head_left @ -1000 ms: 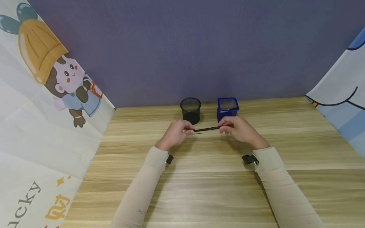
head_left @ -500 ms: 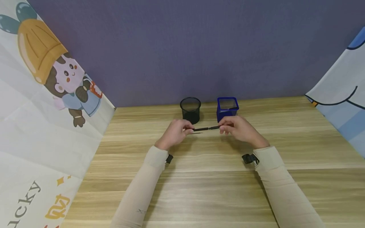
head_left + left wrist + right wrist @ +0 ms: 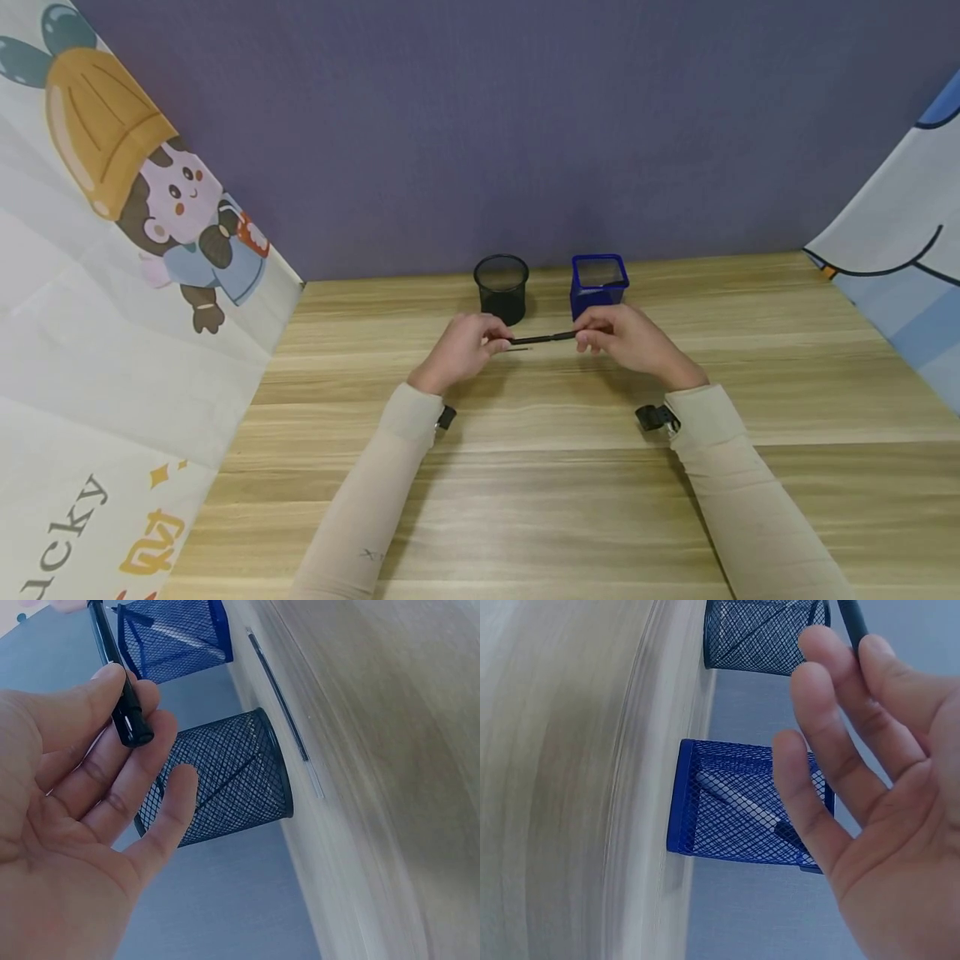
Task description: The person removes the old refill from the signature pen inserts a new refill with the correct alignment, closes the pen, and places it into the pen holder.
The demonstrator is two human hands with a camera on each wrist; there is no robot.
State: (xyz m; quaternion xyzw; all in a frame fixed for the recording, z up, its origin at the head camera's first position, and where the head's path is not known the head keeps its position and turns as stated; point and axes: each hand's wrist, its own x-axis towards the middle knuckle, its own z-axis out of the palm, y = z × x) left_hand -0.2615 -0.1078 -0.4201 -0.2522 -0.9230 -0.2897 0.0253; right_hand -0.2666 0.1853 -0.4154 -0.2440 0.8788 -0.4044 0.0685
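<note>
In the head view a slim black pen [image 3: 534, 339] is held level above the table between both hands, with a narrow joint near its middle. My left hand [image 3: 463, 352] pinches its left end between thumb and fingers; the left wrist view shows the blunt tip of the pen [image 3: 133, 727] poking past them. My right hand [image 3: 628, 342] pinches the other end, its remaining fingers loosely bent in the right wrist view. Below the pen, a thin pen refill [image 3: 277, 694], dark with a clear end, lies on the wooden table [image 3: 525, 500].
Behind the hands stand a round black mesh pen holder [image 3: 502, 304] and, to its right, a square blue mesh pen holder [image 3: 742, 802]. Through the blue mesh a pen [image 3: 739, 801] shows, leaning. A dark wall [image 3: 525, 133] rises at the table's back edge.
Both hands stay almost in place. Half a second ago a light band showed at the pen's joint; now that spot looks dark. The refill has not moved.
</note>
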